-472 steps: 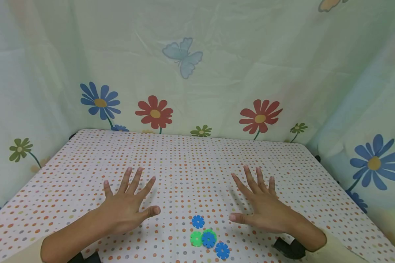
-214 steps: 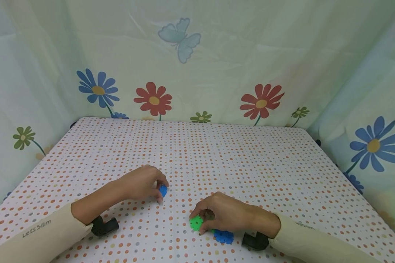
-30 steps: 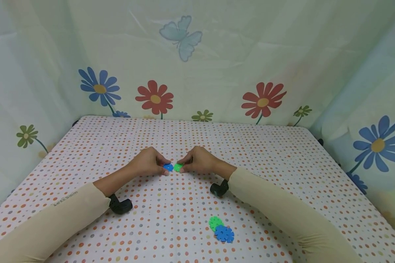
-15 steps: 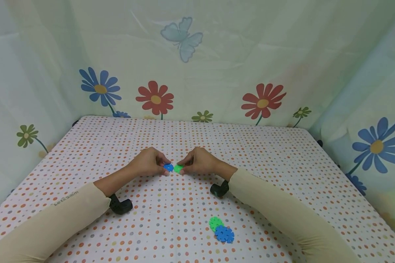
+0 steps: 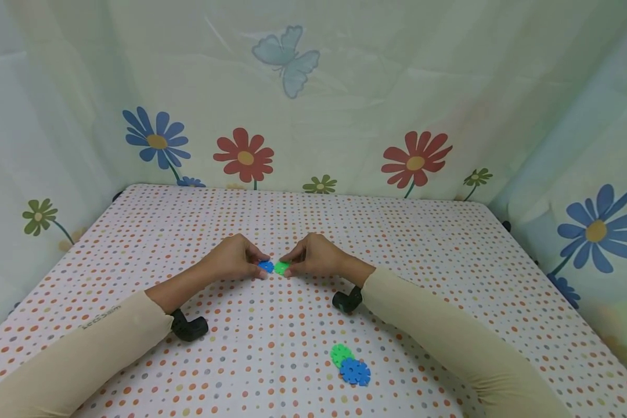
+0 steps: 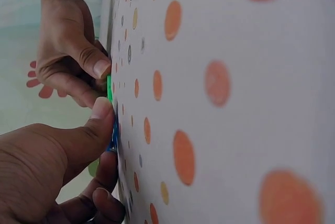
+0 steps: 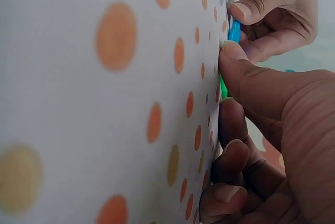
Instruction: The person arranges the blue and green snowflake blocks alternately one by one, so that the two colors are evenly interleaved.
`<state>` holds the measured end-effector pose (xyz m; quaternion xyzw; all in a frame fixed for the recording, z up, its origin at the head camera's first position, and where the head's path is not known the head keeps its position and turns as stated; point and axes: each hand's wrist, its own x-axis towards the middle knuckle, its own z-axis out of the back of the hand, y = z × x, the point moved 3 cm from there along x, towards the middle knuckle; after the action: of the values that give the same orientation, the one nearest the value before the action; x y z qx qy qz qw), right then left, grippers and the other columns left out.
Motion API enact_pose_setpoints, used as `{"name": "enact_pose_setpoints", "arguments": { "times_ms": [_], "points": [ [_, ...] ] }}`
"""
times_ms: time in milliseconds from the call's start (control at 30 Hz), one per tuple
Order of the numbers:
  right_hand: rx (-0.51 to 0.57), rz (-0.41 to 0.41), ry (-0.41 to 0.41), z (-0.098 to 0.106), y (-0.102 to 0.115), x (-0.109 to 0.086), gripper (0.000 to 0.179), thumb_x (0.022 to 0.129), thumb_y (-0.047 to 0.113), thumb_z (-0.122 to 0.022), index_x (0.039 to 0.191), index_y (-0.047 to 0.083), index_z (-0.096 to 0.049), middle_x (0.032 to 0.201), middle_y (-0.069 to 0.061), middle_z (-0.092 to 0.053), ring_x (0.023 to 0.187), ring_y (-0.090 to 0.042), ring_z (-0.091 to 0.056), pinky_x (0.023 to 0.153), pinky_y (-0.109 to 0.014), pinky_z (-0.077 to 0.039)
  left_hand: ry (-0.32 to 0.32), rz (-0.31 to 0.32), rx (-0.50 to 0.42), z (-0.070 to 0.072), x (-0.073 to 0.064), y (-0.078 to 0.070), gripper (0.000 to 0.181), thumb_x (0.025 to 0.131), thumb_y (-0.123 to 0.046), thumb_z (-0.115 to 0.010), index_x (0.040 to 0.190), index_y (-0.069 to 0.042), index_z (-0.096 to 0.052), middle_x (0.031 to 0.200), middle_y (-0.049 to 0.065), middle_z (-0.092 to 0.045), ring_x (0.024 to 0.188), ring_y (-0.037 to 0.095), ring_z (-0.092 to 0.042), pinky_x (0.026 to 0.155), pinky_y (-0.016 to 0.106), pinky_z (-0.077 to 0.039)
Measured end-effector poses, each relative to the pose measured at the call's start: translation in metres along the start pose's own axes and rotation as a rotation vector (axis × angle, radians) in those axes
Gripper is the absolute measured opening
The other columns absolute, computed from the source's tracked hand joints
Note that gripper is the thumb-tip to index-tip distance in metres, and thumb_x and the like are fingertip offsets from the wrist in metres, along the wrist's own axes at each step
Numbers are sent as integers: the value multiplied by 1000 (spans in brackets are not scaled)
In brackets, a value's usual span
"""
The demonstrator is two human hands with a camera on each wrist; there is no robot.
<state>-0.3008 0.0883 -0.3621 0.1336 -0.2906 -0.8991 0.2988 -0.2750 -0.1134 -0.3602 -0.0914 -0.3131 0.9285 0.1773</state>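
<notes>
Two pinches are yours: the fingers of your left hand [image 5: 234,259] are nearly together on a small, flat, blue notched plastic-looking disc [image 5: 266,266], those of your right hand [image 5: 316,255] likewise on a bright green notched plastic-looking disc [image 5: 281,268]. Both sit just beside each other, low at the polka-dotted bench [image 5: 251,360]; whether they touch, you cannot tell. They look light, stiff, probably slick and hardly fragile, so hold each by its outer rim. Nearer you, a loose green disc [image 5: 339,353] overlaps loose blue discs [image 5: 350,371].
</notes>
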Motion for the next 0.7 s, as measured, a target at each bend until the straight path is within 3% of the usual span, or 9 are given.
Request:
{"name": "enact_pose_setpoints", "arguments": {
  "times_ms": [300,467,700],
  "points": [
    [1,-5,-9,-1,0,0,30,80,28,-83,107,16,-78,85,9,-74,73,-5,-61,68,-23,-50,44,-42,5,1,2,2,35,81,-19,-82,114,-12,-75,99,2,-77,67,9,-57,62,26,-46],
    [9,-1,-12,0,0,0,28,80,27,-83,105,17,-78,80,9,-70,71,-6,-58,66,-23,-48,47,-49,16,2,3,2,36,81,-18,-82,115,-11,-75,94,1,-76,71,9,-59,64,25,-47],
    [9,1,-17,0,0,0,28,80,28,-83,105,18,-78,81,7,-69,73,-7,-58,67,-23,-47,37,-11,-21,2,1,1,32,79,-16,-84,109,-11,-76,83,-1,-69,72,11,-58,67,26,-47]
  ]
}}
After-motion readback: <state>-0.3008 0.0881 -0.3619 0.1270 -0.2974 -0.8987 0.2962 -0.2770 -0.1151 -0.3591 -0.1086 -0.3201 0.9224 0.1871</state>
